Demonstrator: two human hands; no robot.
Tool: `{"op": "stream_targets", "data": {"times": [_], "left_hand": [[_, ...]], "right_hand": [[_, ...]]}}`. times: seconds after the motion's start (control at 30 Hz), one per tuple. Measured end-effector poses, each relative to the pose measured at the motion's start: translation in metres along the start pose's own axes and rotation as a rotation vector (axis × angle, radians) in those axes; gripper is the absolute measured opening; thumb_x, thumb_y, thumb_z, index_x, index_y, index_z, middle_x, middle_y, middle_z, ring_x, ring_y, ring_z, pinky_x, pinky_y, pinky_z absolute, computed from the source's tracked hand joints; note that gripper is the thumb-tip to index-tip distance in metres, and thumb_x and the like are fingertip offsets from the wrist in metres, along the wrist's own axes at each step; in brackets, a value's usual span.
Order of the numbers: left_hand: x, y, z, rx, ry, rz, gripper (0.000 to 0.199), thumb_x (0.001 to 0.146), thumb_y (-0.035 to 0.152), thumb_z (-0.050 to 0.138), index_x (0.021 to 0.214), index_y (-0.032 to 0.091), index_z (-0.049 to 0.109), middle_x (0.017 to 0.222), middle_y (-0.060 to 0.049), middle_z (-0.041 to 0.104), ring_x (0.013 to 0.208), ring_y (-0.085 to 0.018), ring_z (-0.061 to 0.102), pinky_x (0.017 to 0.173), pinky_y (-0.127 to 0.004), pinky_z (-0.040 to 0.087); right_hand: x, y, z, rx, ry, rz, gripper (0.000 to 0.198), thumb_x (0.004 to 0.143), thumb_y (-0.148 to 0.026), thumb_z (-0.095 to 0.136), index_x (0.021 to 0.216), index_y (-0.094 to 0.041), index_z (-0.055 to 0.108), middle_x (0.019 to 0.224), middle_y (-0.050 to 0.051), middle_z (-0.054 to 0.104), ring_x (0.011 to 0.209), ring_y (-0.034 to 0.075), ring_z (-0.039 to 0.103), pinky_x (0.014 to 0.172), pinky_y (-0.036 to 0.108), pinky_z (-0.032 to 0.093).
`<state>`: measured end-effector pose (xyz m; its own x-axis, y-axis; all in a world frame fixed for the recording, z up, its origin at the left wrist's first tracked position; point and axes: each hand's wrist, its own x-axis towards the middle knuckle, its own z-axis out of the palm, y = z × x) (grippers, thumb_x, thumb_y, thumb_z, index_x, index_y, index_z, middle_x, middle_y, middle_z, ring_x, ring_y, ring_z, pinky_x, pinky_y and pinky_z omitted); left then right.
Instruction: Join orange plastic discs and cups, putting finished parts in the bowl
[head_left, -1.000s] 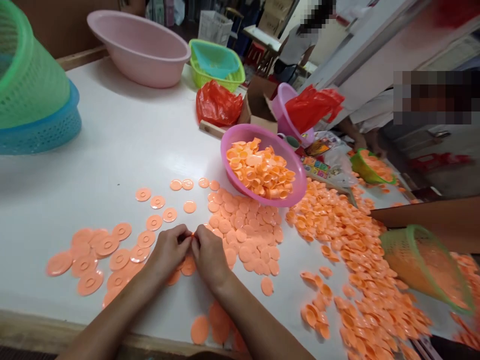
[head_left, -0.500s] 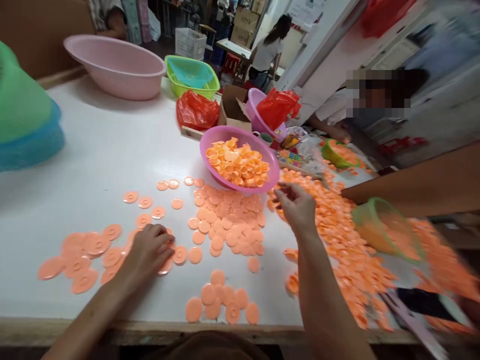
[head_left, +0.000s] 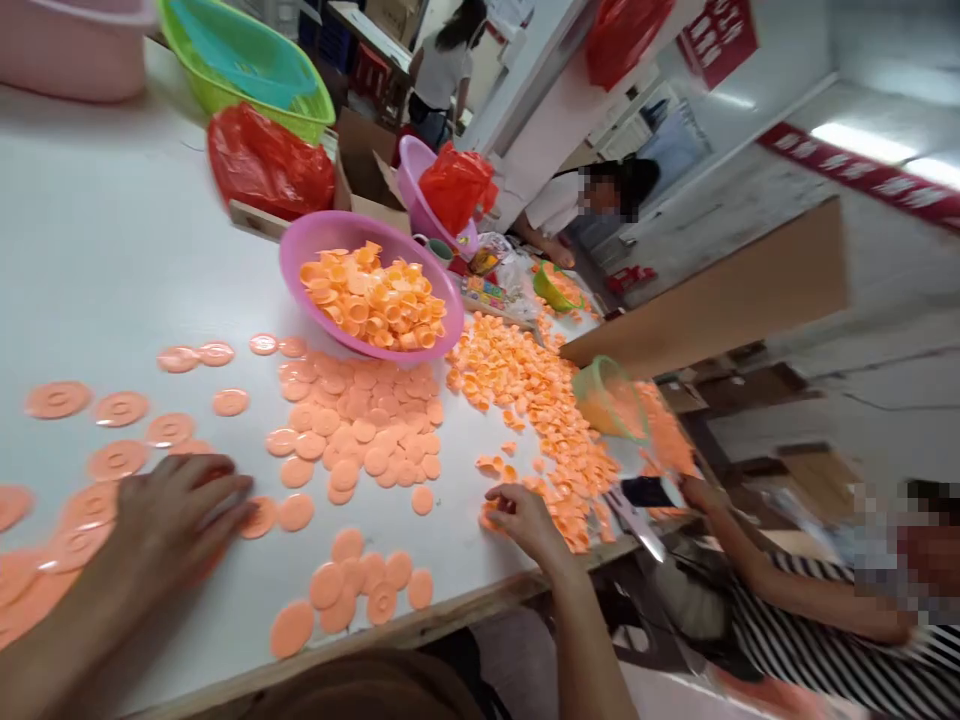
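My left hand (head_left: 176,515) lies low over flat orange plastic discs (head_left: 118,460) at the left, its fingers stretched out and touching some of them. Its palm hides what is underneath. My right hand (head_left: 525,515) is at the near edge of a heap of small orange cup-shaped pieces (head_left: 525,380). Its fingers are slightly bent and apart, with an orange piece under the fingertips; no firm grip shows. Between my hands lie a dense patch of discs (head_left: 367,415) and a smaller cluster of discs (head_left: 352,580). Beyond them stands a pink bowl (head_left: 311,300) filled with orange cup-shaped pieces.
Behind the bowl are a red plastic bag (head_left: 270,165), an open cardboard box (head_left: 367,165) and a green basin (head_left: 225,95). A translucent green tub (head_left: 607,395) lies in the heap. A co-worker in stripes (head_left: 802,610) sits at right, near a cardboard divider (head_left: 720,285). Others are farther back.
My right hand has moved from beside the pink bowl down toward me, to the near orange pieces. My left hand stays over the discs. The view has swung right, bringing the striped co-worker into sight.
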<state>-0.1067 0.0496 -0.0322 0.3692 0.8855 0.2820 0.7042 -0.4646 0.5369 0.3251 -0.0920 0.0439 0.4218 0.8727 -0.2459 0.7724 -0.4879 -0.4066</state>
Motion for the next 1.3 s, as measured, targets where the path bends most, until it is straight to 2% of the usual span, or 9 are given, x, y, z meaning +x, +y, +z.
{"op": "stream_targets", "data": {"times": [0.13, 0.2, 0.3, 0.43, 0.57, 0.8, 0.9, 1.0, 1.3], "left_hand": [[-0.006, 0.005, -0.014, 0.081, -0.162, 0.033, 0.018, 0.079, 0.032, 0.064, 0.095, 0.03, 0.071, 0.113, -0.008, 0.067, 0.104, -0.03, 0.056, 0.076, -0.038, 0.035], [-0.008, 0.009, -0.018, 0.07, -0.22, -0.02, 0.022, 0.076, 0.026, 0.068, 0.098, 0.03, 0.07, 0.118, -0.008, 0.064, 0.109, -0.031, 0.053, 0.079, -0.04, 0.034], [-0.01, 0.015, -0.021, 0.039, -0.239, -0.07, 0.023, 0.076, 0.021, 0.068, 0.097, 0.03, 0.07, 0.117, -0.008, 0.063, 0.109, -0.03, 0.051, 0.081, -0.042, 0.034], [-0.012, 0.017, -0.02, 0.011, -0.225, -0.068, 0.012, 0.08, 0.024, 0.067, 0.091, 0.029, 0.072, 0.119, -0.008, 0.061, 0.112, -0.031, 0.048, 0.085, -0.044, 0.034], [-0.015, 0.015, -0.014, 0.004, -0.196, -0.059, 0.01, 0.084, 0.028, 0.067, 0.091, 0.029, 0.074, 0.122, -0.009, 0.06, 0.115, -0.032, 0.046, 0.086, -0.046, 0.034], [-0.013, 0.024, -0.023, -0.106, -0.215, -0.125, 0.019, 0.087, 0.022, 0.058, 0.095, 0.029, 0.074, 0.12, -0.008, 0.064, 0.115, -0.03, 0.052, 0.085, -0.044, 0.037], [-0.005, 0.034, -0.025, -0.285, -0.303, -0.363, 0.022, 0.085, 0.021, 0.053, 0.098, 0.024, 0.071, 0.089, -0.005, 0.071, 0.084, -0.022, 0.063, 0.072, -0.034, 0.043], [0.001, 0.042, -0.018, -0.344, -0.363, -0.573, 0.016, 0.082, 0.019, 0.05, 0.076, 0.02, 0.066, 0.066, -0.001, 0.067, 0.063, -0.018, 0.06, 0.06, -0.028, 0.039], [-0.017, 0.053, 0.001, -0.383, -0.202, -0.58, 0.026, 0.087, 0.034, 0.044, 0.066, 0.021, 0.052, 0.061, 0.0, 0.063, 0.057, -0.016, 0.056, 0.055, -0.027, 0.037]], "right_hand": [[0.01, -0.013, 0.017, 0.004, 0.022, -0.069, 0.014, 0.058, -0.02, 0.058, 0.058, -0.021, 0.073, 0.067, 0.005, 0.061, 0.065, 0.021, 0.058, 0.064, 0.032, 0.044], [0.018, -0.034, 0.024, 0.068, 0.056, -0.092, 0.014, 0.063, -0.027, 0.061, 0.062, -0.023, 0.074, 0.071, 0.006, 0.064, 0.066, 0.021, 0.059, 0.064, 0.032, 0.045], [0.021, -0.097, 0.046, 0.297, -0.011, -0.162, 0.015, 0.072, -0.034, 0.062, 0.072, -0.023, 0.072, 0.072, 0.004, 0.069, 0.068, 0.021, 0.062, 0.062, 0.031, 0.048], [0.015, -0.192, 0.103, 0.452, -0.288, -0.332, 0.008, 0.076, -0.023, 0.061, 0.068, -0.021, 0.064, 0.061, -0.001, 0.064, 0.058, 0.015, 0.058, 0.055, 0.024, 0.044], [0.008, -0.24, 0.15, 0.391, -0.343, -0.406, 0.015, 0.072, -0.01, 0.056, 0.062, -0.02, 0.057, 0.058, -0.003, 0.061, 0.056, 0.013, 0.055, 0.053, 0.022, 0.039], [0.004, -0.246, 0.154, 0.217, -0.333, -0.517, 0.02, 0.075, -0.005, 0.052, 0.062, -0.02, 0.046, 0.061, -0.002, 0.059, 0.056, 0.012, 0.051, 0.054, 0.022, 0.03], [0.003, -0.246, 0.152, 0.215, -0.331, -0.528, 0.021, 0.076, -0.006, 0.051, 0.064, -0.021, 0.044, 0.062, -0.003, 0.057, 0.057, 0.012, 0.05, 0.054, 0.022, 0.029], [0.0, -0.245, 0.154, 0.23, -0.33, -0.538, 0.02, 0.078, -0.007, 0.05, 0.066, -0.021, 0.042, 0.064, -0.003, 0.057, 0.059, 0.012, 0.049, 0.055, 0.022, 0.03], [-0.014, -0.236, 0.17, 0.324, -0.228, -0.471, 0.018, 0.083, -0.014, 0.049, 0.068, -0.021, 0.043, 0.065, -0.001, 0.057, 0.06, 0.013, 0.05, 0.057, 0.024, 0.036]]}}
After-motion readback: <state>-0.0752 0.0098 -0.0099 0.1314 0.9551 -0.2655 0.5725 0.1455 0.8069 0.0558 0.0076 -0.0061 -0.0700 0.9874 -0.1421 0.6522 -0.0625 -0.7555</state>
